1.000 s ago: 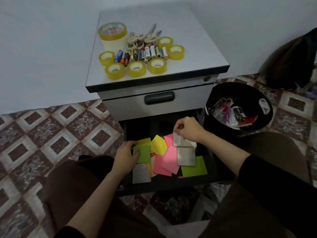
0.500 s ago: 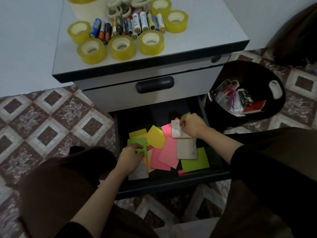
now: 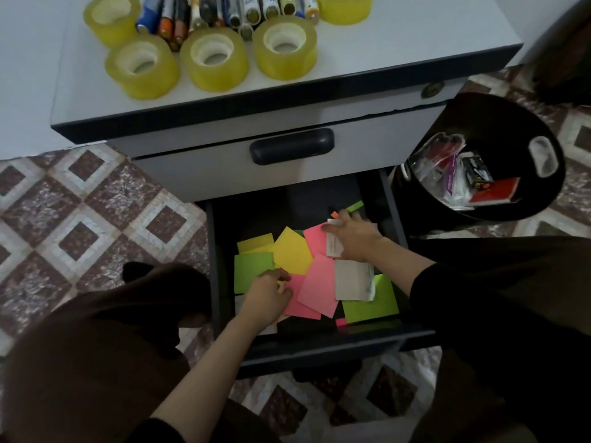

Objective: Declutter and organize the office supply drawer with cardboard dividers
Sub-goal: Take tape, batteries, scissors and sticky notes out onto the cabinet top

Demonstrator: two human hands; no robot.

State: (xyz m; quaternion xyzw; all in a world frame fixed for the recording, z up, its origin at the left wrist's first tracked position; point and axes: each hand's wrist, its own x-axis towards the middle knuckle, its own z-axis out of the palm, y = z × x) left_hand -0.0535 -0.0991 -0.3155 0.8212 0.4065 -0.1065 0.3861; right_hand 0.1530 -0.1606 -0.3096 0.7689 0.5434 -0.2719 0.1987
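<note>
My left hand [image 3: 268,297] has a narrow grip, fingers curled on the sticky notes [image 3: 292,254] scattered in the open drawer [image 3: 217,282]. My right hand [image 3: 355,239] has a wide grip, fingers spread over a white slip [image 3: 334,246] farther back.

No legible text on batteries [image 3: 252,12], white slips [image 3: 353,281] or bin packets [image 3: 447,174].
</note>
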